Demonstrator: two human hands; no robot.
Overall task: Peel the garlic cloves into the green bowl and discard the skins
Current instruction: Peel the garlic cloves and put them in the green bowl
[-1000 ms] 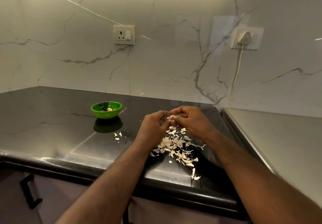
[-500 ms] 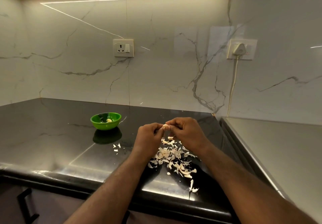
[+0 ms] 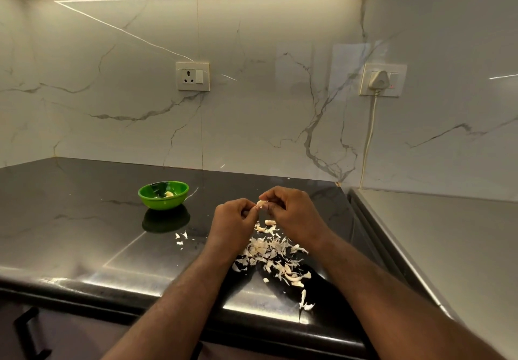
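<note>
One green bowl (image 3: 163,195) sits toward the counter's (image 3: 84,219) back left, holding what looks like a single peeled clove (image 3: 169,194). Two hands meet above the middle of the counter: the left hand (image 3: 232,223) and right hand (image 3: 294,214) both pinch one garlic clove (image 3: 262,204) with curled fingertips. One pile of skins (image 3: 273,256) spreads below them toward the front edge, with a few stray flakes (image 3: 180,238) to its left.

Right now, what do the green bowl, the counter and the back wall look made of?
Green bowl: glossy plastic or melamine by its even colour and soft sheen; glazed ceramic is possible.
Counter: polished black stone, probably granite; it mirrors the bowl and lights.
Back wall: glossy marble-look slab or tile, grey veins, vertical seam.
</note>
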